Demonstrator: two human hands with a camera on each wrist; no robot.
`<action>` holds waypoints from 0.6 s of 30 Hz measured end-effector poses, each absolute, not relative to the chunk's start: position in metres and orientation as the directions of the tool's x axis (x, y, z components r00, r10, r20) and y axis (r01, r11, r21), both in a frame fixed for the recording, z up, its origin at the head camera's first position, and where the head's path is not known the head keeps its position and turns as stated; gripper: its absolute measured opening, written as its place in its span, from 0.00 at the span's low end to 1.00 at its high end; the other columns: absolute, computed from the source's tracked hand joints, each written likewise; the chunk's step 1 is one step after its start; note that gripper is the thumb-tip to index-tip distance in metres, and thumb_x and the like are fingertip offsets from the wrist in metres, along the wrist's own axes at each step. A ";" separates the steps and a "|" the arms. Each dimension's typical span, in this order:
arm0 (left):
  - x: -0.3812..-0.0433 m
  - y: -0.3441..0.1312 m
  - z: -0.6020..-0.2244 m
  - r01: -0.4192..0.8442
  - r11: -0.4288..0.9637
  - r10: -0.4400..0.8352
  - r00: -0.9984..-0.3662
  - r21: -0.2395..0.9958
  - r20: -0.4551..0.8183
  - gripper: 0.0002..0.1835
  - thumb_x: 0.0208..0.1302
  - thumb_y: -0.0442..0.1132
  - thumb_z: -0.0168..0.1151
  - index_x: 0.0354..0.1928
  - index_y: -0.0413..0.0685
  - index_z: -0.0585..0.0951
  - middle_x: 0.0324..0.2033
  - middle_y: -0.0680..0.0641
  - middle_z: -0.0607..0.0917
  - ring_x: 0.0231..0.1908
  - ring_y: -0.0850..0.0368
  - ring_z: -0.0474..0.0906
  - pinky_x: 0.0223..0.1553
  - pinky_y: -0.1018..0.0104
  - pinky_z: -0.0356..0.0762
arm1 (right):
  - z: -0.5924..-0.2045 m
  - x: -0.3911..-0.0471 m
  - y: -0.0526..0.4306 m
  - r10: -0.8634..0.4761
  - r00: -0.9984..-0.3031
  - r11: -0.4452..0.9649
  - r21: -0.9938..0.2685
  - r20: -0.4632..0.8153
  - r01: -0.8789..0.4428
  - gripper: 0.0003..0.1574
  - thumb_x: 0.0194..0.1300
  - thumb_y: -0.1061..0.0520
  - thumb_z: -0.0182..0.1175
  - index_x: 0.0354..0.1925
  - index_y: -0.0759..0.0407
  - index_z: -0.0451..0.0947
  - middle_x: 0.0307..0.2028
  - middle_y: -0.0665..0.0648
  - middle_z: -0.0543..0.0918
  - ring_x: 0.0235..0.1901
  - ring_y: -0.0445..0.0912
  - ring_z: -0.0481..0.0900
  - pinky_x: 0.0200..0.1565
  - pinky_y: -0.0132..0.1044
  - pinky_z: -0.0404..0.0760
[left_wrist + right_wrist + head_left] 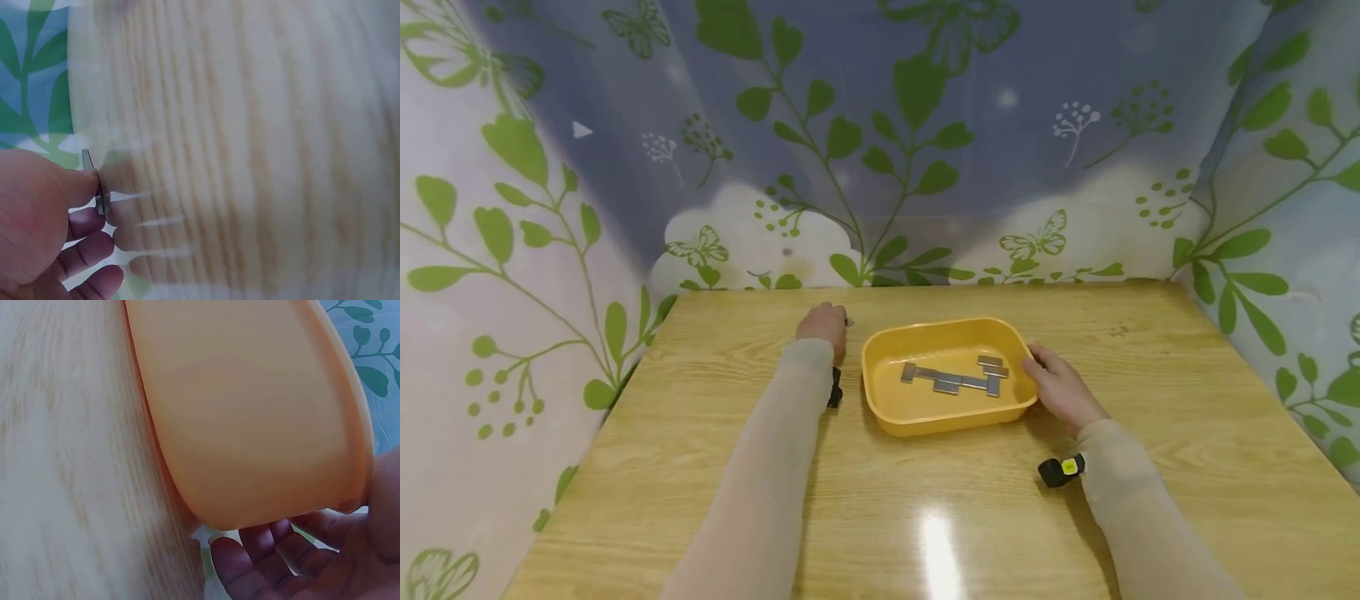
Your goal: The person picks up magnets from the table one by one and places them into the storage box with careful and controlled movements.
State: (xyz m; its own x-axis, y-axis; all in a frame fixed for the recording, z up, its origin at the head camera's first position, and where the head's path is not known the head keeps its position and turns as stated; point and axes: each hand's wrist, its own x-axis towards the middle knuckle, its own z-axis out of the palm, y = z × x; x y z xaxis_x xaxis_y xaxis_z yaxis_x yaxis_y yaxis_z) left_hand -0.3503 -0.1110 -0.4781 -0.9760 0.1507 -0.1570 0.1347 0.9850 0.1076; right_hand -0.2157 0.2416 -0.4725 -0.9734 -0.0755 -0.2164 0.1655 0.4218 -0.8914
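My left hand (824,325) is beyond the yellow tub's left end, close over the table. Between thumb and fingers it pinches a small flat metal bar (94,181), seen nearly edge-on in the left wrist view. My right hand (1063,387) grips the right end of the yellow plastic tub (917,427), thumb over the rim and fingers against the outer wall. Inside the tub lie several small silver metal bars (947,382), touching end to end and side to side in a branching row. In the right wrist view the tub's outer wall (250,412) hides its contents.
The tub stands on a light wood-grain table (715,417). A patterned fabric backdrop (880,167) with green leaves rises along the table's back edge and both sides. Each wrist wears a black strap with a small camera (1060,472).
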 end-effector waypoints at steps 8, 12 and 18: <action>-0.356 -0.116 -0.485 0.133 0.981 0.151 -0.981 0.142 -0.124 0.15 0.53 0.30 0.70 0.44 0.45 0.82 0.39 0.47 0.82 0.40 0.52 0.80 0.40 0.57 0.81 | -0.473 -0.212 0.238 -0.072 -0.977 0.426 -0.892 -0.199 0.150 0.38 0.78 0.45 0.36 0.74 0.65 0.43 0.72 0.68 0.51 0.69 0.61 0.54 0.67 0.54 0.54; -0.351 -0.122 -0.484 0.127 0.984 0.143 -0.982 0.124 -0.125 0.08 0.58 0.33 0.68 0.40 0.45 0.82 0.36 0.49 0.82 0.38 0.54 0.80 0.39 0.58 0.81 | -0.474 -0.210 0.238 -0.076 -0.979 0.426 -0.894 -0.187 0.138 0.38 0.78 0.45 0.35 0.75 0.65 0.41 0.72 0.69 0.50 0.69 0.61 0.55 0.67 0.55 0.55; -0.338 -0.136 -0.484 0.097 0.988 0.112 -0.985 0.119 -0.128 0.05 0.67 0.38 0.60 0.38 0.45 0.82 0.35 0.47 0.84 0.35 0.54 0.82 0.35 0.59 0.82 | -0.475 -0.212 0.237 -0.092 -0.982 0.460 -0.882 -0.163 0.103 0.39 0.78 0.45 0.34 0.74 0.68 0.40 0.71 0.71 0.50 0.69 0.63 0.54 0.67 0.56 0.54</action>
State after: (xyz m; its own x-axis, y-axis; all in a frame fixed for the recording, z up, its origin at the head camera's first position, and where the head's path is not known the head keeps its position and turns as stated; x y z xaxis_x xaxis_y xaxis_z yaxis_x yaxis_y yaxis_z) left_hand -0.3381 -0.1357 -0.4840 -0.9855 0.1118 -0.1279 0.0967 0.9882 0.1191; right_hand -0.2122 0.2366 -0.4746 -0.9824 -0.0919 -0.1625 0.1029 0.4599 -0.8820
